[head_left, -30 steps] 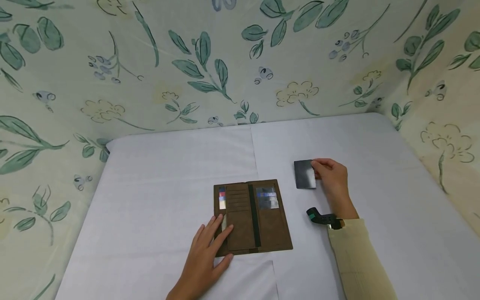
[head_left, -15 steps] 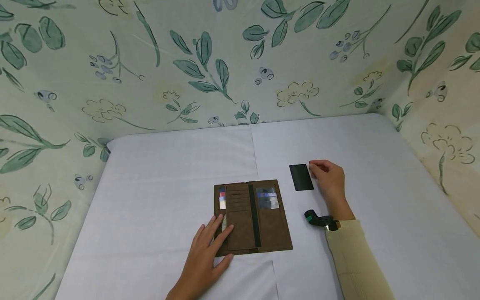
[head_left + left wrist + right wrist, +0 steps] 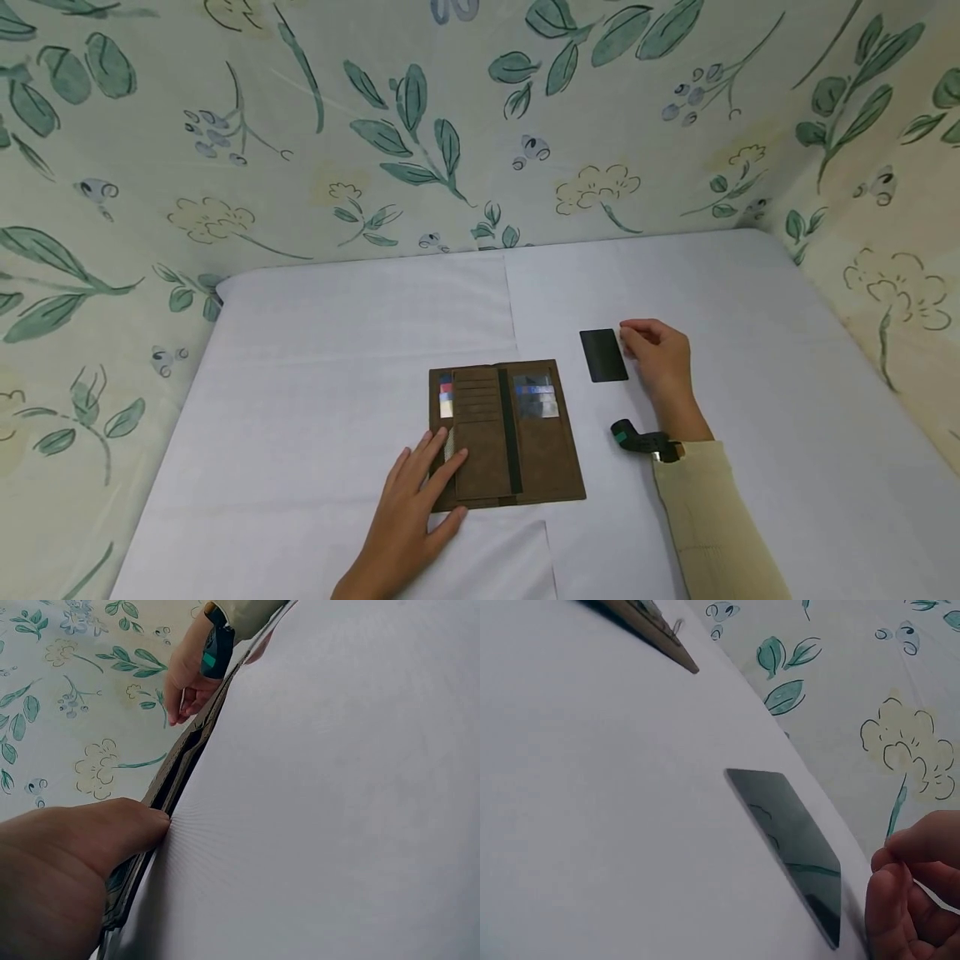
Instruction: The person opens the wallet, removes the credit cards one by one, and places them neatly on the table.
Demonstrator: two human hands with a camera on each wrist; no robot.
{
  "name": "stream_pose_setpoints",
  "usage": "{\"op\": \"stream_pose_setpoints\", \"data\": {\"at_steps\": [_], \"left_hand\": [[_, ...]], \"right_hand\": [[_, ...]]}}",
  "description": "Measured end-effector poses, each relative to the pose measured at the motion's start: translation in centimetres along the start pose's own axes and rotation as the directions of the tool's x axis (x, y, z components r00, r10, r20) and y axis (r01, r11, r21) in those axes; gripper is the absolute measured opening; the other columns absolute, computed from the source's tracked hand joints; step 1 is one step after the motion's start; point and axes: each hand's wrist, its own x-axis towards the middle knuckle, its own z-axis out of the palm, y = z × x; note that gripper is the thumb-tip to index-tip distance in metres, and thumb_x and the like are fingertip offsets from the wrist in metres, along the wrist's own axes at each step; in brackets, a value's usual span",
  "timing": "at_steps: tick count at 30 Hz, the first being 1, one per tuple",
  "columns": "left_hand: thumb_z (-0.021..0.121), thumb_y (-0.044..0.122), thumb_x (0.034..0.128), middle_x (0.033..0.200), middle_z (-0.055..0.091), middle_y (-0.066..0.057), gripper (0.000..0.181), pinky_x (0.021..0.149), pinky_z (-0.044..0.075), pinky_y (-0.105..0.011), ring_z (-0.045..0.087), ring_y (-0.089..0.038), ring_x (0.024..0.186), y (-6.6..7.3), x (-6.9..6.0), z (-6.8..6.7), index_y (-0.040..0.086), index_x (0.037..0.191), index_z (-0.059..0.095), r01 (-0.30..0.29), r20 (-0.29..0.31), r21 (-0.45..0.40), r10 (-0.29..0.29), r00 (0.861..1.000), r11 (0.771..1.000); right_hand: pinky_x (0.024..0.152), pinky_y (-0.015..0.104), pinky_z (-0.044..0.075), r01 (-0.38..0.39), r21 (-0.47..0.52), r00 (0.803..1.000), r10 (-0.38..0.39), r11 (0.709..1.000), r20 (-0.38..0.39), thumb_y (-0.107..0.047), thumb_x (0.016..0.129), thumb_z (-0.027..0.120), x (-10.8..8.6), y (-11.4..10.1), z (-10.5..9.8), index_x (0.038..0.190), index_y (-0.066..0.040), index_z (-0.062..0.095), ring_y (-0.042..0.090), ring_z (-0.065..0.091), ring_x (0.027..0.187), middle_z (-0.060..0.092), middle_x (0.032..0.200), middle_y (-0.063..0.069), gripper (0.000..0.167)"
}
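Note:
An unfolded brown wallet lies on the white cloth, with a colourful card in its left part and a clear window on the right. My left hand rests with spread fingers on its lower left corner; in the left wrist view the thumb touches the wallet's edge. A dark, shiny card lies flat right of the wallet. Just beside its right edge is my right hand, fingers curled and thumb against the index finger, with nothing visible between them; the right wrist view shows a gap between card and hand.
White cloth covers the surface all around the wallet and card. Behind it and at both sides hangs floral fabric. A black wrist device sits on my right wrist, above a pale yellow sleeve.
The dark card, pinched by my right hand a second ago, has moved slightly left and down and now lies flat, let go. My left hand and the wallet have stayed in place.

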Motion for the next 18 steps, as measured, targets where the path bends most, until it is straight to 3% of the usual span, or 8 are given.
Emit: {"op": "stream_pose_setpoints", "data": {"at_steps": [3,6,12,18], "left_hand": [[0.073,0.035,0.0826,0.156,0.029,-0.009,0.069,0.108,0.024,-0.059,0.027,-0.032,0.143,0.1,0.0,-0.2,0.022,0.145,0.046,-0.003,-0.003,0.005,0.003,1.000,1.000],[0.073,0.035,0.0826,0.156,0.029,-0.010,0.069,0.108,0.024,-0.059,0.027,-0.033,0.143,0.1,0.0,-0.3,0.023,0.145,0.046,-0.004,-0.003,0.011,0.004,1.000,1.000],[0.069,0.038,0.0846,0.157,0.026,-0.008,0.068,0.111,0.021,-0.057,0.024,-0.031,0.144,0.1,0.0,-0.5,0.024,0.146,0.043,0.014,0.034,0.014,-0.014,0.999,1.000],[0.069,0.037,0.0845,0.157,0.026,-0.008,0.068,0.111,0.021,-0.058,0.024,-0.032,0.144,-0.1,-0.1,0.0,0.024,0.146,0.043,0.007,0.025,0.001,-0.007,1.000,1.000]], "right_hand": [[0.067,0.017,0.052,0.079,0.008,0.997,-0.079,0.997,0.024,-0.033,0.094,0.062,-0.3,-0.7,0.0,0.112,-0.009,0.068,0.018,0.061,0.080,0.065,0.100,0.008,0.031],[0.064,0.019,0.054,0.177,-0.016,0.980,-0.175,0.984,0.095,-0.032,0.094,0.062,-0.7,-1.8,0.1,0.110,-0.007,0.068,0.020,0.061,0.077,0.065,0.098,0.010,0.030],[0.057,0.026,0.053,0.266,-0.033,0.912,-0.240,0.963,0.333,-0.024,0.094,0.064,-1.5,-2.6,1.1,0.109,-0.005,0.069,0.023,0.059,0.069,0.066,0.093,0.014,0.025],[0.056,0.027,0.051,0.298,-0.014,0.839,-0.255,0.954,0.481,-0.019,0.092,0.066,-2.0,-2.6,2.5,0.108,-0.004,0.070,0.025,0.058,0.067,0.066,0.086,0.015,0.023]]}}
